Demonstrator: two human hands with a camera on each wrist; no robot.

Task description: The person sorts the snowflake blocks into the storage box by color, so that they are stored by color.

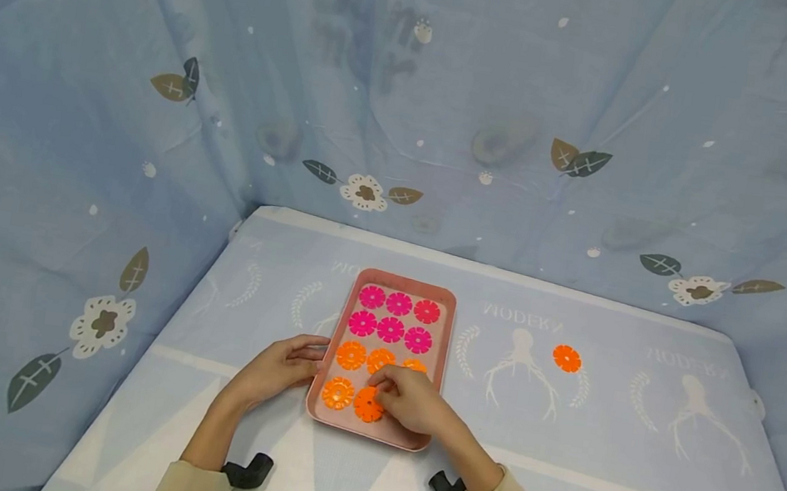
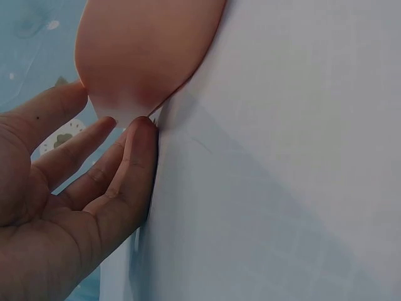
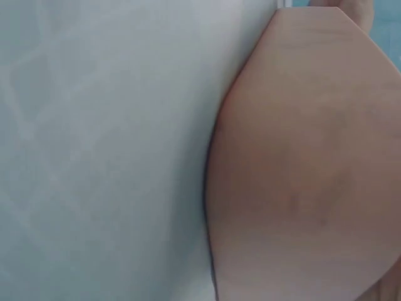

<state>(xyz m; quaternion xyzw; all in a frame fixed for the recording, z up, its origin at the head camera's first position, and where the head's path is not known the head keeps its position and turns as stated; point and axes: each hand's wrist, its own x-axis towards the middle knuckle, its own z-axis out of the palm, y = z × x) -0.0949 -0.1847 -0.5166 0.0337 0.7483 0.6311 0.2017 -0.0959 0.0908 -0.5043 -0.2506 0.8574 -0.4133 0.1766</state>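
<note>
A pink rectangular tray (image 1: 370, 433) lies on the table, holding rows of slotted, flower-shaped plastic discs. Pink discs (image 1: 390, 329) fill the far half; orange discs (image 1: 351, 355) lie in the near half. My left hand (image 1: 279, 372) touches the tray's left side with extended fingers. In the left wrist view its fingertips meet the tray's outer wall (image 2: 147, 50). Over the tray's near right part, my right hand (image 1: 411, 400) pinches an orange disc (image 1: 368, 405) in the nearest row. That hand partly covers the discs around it. The tray's side (image 3: 301, 157) fills much of the right wrist view.
A single orange disc (image 1: 566, 359) lies on the table to the right of the tray. The patterned tablecloth (image 1: 637, 447) runs up to blue fabric walls (image 1: 507, 85) at the back and sides. Black wrist mounts (image 1: 248, 471) sit at both wrists.
</note>
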